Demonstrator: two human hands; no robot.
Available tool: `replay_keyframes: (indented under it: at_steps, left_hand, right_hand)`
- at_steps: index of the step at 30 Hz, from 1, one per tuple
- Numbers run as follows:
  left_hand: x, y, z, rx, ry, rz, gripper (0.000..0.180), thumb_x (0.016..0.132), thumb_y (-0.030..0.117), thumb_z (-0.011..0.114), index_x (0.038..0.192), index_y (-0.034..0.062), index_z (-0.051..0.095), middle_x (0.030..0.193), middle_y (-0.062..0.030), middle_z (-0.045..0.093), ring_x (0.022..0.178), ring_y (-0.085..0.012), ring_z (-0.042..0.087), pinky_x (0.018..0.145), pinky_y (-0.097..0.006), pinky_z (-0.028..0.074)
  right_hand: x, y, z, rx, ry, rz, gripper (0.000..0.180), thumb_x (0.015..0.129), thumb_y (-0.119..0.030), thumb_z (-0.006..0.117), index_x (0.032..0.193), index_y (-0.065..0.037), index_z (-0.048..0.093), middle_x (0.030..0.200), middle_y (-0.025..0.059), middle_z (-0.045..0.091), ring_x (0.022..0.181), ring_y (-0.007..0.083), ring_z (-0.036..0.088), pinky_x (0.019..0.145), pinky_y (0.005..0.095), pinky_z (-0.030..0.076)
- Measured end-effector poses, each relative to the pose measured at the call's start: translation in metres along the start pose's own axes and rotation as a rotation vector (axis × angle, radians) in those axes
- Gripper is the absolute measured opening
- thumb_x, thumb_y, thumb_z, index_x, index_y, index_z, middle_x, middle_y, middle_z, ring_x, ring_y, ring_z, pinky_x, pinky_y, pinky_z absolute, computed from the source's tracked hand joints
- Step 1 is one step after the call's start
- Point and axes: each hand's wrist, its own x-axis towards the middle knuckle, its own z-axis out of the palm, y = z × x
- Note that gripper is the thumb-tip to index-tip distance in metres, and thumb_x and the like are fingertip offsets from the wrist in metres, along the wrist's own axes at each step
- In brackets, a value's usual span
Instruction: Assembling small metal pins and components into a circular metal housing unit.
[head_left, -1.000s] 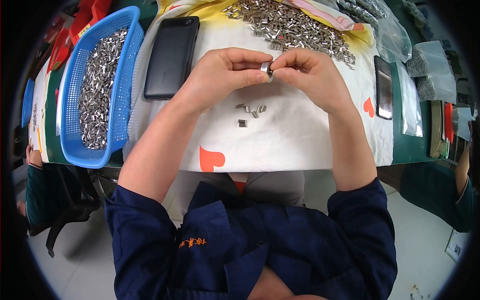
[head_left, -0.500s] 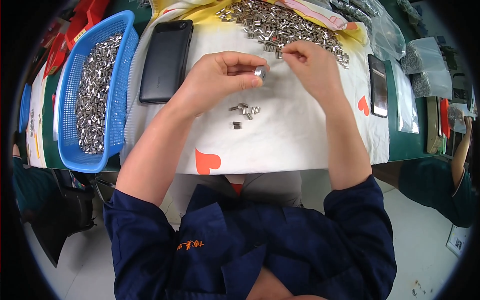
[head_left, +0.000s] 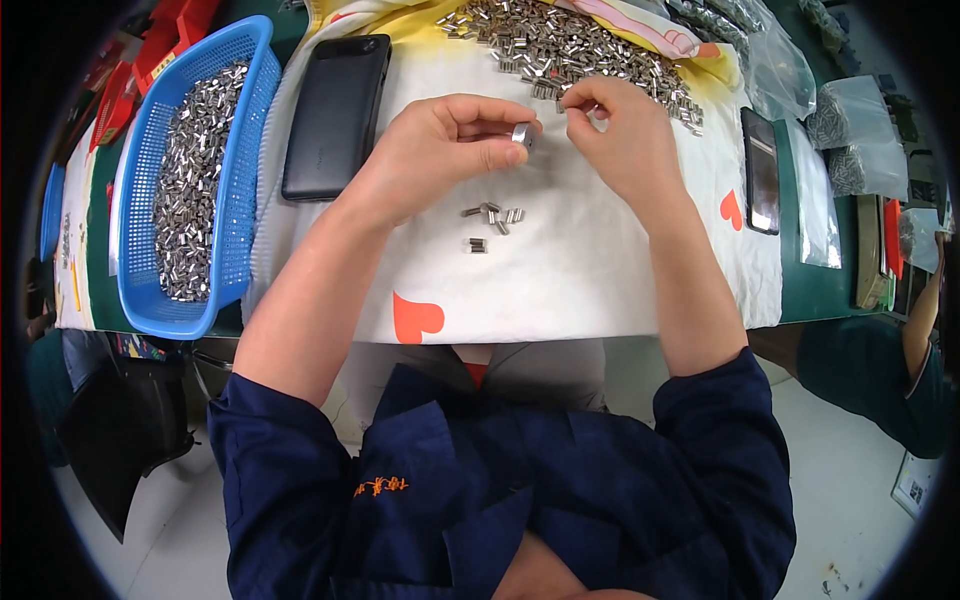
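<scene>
My left hand [head_left: 425,150] pinches a short, round silver metal piece [head_left: 522,135] between thumb and fingers, its darker end face turned to the right. Just right of it, my right hand [head_left: 628,135] is closed, thumb and forefinger pressed together at the near edge of a heap of small metal cylinders [head_left: 575,50]. Whether a cylinder sits in that pinch is too small to make out. Nearer to me on the white cloth [head_left: 570,290] lie several loose cylinders [head_left: 494,215], and a small close-set group of cylinders [head_left: 477,245] rests just below them.
At left, a blue plastic basket [head_left: 262,75] holds many more cylinders, beside a black power bank [head_left: 333,120]. To the right lie a phone [head_left: 760,175] and clear bags of metal parts [head_left: 850,130]. Another person's arm [head_left: 922,325] shows at the far right.
My right hand has shifted slightly, its pinched fingertips staying at the heap's edge. The round piece in my left hand has turned a little. The whole view has moved slightly.
</scene>
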Motion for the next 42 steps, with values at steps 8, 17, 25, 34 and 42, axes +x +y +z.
replay_keyframes:
  at_steps: [8,17,25,34,42]
  left_hand:
    - [-0.001,0.006,-0.001,-0.04,-0.004,-0.039,0.034,0.075,0.004,0.063,0.108,-0.0012,0.055,0.096,-0.0082,0.061,0.085,-0.0104,0.057,0.078,-0.022,0.046]
    - [0.0,0.0,0.0,0.041,0.047,0.012,0.031,0.075,0.004,0.064,0.105,-0.0027,0.057,0.089,-0.0089,0.063,0.082,-0.0106,0.059,0.076,-0.021,0.046]
    - [-0.004,0.003,0.001,0.003,-0.01,-0.022,0.029,0.074,0.003,0.064,0.102,-0.0027,0.058,0.089,-0.0076,0.063,0.08,-0.0095,0.059,0.072,-0.02,0.047]
    - [-0.002,0.003,0.002,0.142,-0.105,-0.09,0.03,0.074,-0.001,0.062,0.103,-0.001,0.058,0.094,-0.0047,0.062,0.083,-0.008,0.057,0.074,-0.021,0.047]
    - [0.0,0.005,-0.001,-0.042,0.045,-0.051,0.032,0.076,0.002,0.061,0.108,-0.0009,0.055,0.097,-0.0062,0.061,0.084,-0.0098,0.057,0.076,-0.023,0.046]
  right_hand:
    - [-0.007,-0.018,-0.008,0.836,-0.247,0.114,0.008,0.071,-0.006,0.057,0.077,-0.002,0.061,0.073,0.0014,0.059,0.066,0.0085,0.051,0.061,0.0223,0.044]
    - [-0.012,-0.026,-0.005,0.597,-0.112,0.011,0.011,0.069,-0.007,0.062,0.078,-0.002,0.061,0.074,0.0044,0.059,0.065,0.0122,0.053,0.06,0.0233,0.045]
    - [-0.004,-0.012,-0.011,0.552,-0.195,0.054,0.014,0.069,-0.011,0.065,0.081,-0.003,0.062,0.07,0.0029,0.06,0.062,0.011,0.053,0.06,0.023,0.044]
    - [0.003,0.004,0.016,-0.069,0.039,0.044,0.016,0.074,-0.019,0.059,0.073,-0.003,0.059,0.065,0.0088,0.057,0.064,0.0266,0.055,0.062,0.0355,0.044]
    - [-0.002,-0.011,-0.009,0.452,-0.081,0.109,0.009,0.073,-0.009,0.059,0.078,-0.002,0.061,0.076,0.0076,0.061,0.066,0.0186,0.057,0.061,0.0271,0.045]
